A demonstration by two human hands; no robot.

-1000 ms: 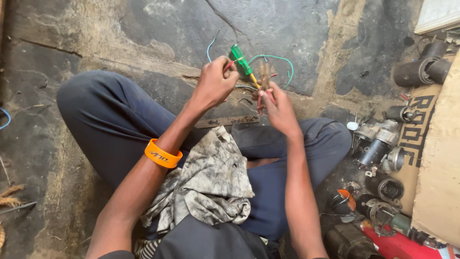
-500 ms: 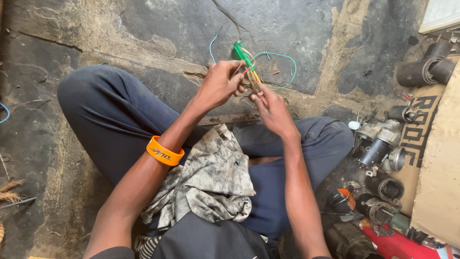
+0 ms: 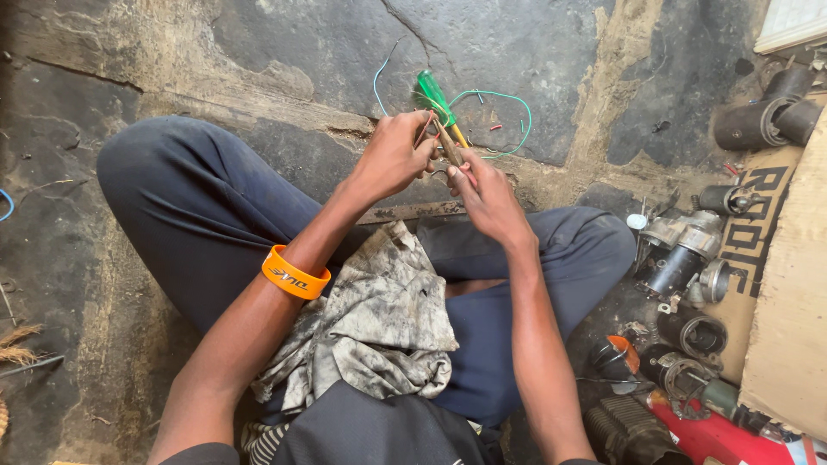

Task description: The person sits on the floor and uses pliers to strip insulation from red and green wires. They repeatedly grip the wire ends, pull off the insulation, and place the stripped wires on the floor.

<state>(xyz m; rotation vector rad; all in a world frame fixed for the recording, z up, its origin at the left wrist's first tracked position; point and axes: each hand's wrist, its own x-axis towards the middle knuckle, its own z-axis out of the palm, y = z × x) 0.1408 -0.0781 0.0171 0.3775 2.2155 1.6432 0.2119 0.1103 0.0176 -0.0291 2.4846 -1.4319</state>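
Since the frame before, both my hands had drifted a little lower and closer together, and the green-handled screwdriver (image 3: pixel 438 102) had tipped so its handle pointed up and away from me. I had my left hand (image 3: pixel 392 155) closed around the work, fingers curled in beside the screwdriver's yellow collar. My right hand (image 3: pixel 487 191) was closed too, pinching a thin brownish tool or shaft (image 3: pixel 450 145) that ran up between the two hands; I could not tell exactly what that piece was, nor which hand bore the screwdriver's weight. The screwdriver sat just above my knuckles, over the stone floor (image 3: pixel 258 52), well clear of my lap.

A green wire (image 3: pixel 508 99) looped out to the right of the handle and lay on the floor, and a thin blue wire (image 3: pixel 377 82) curved up to its left. An orange wristband (image 3: pixel 295 274) circled my left forearm. A stained grey rag (image 3: pixel 370 323) lay across my lap over dark blue trousers (image 3: pixel 172 207), my legs crossed.

Off to my right, on the floor and near a sheet of cardboard (image 3: pixel 788 293), a cluster of starter motors and metal housings (image 3: pixel 685 258) lay together. Two dark cylinders (image 3: pixel 762 116) rested further up that side.
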